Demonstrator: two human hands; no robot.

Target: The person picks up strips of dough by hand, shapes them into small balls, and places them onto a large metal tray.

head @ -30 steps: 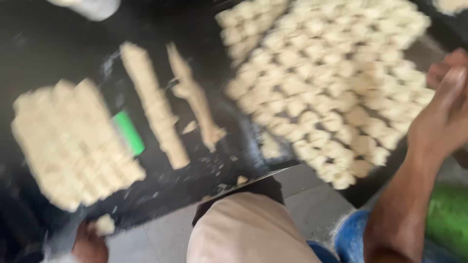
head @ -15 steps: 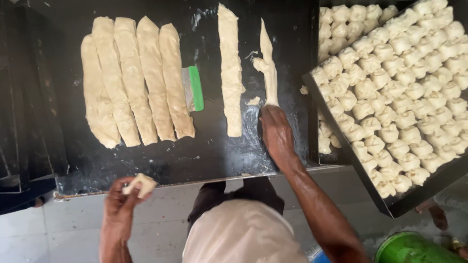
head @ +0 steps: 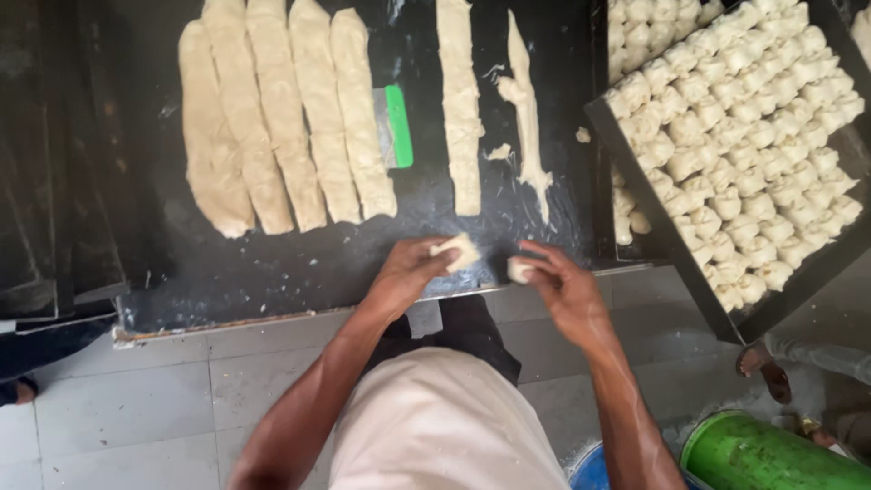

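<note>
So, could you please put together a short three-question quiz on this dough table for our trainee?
1. True or false: the left hand holds a dough piece.
2. What lies beside the wide dough strips? A) rolling pin B) green-edged scraper C) knife
3. Fill in: the right hand pinches a small dough lump over the ____ work table.

Key: 1 true. 2 B. 3 black. Extra note: the tray of shaped dough pieces sits at the right.
</note>
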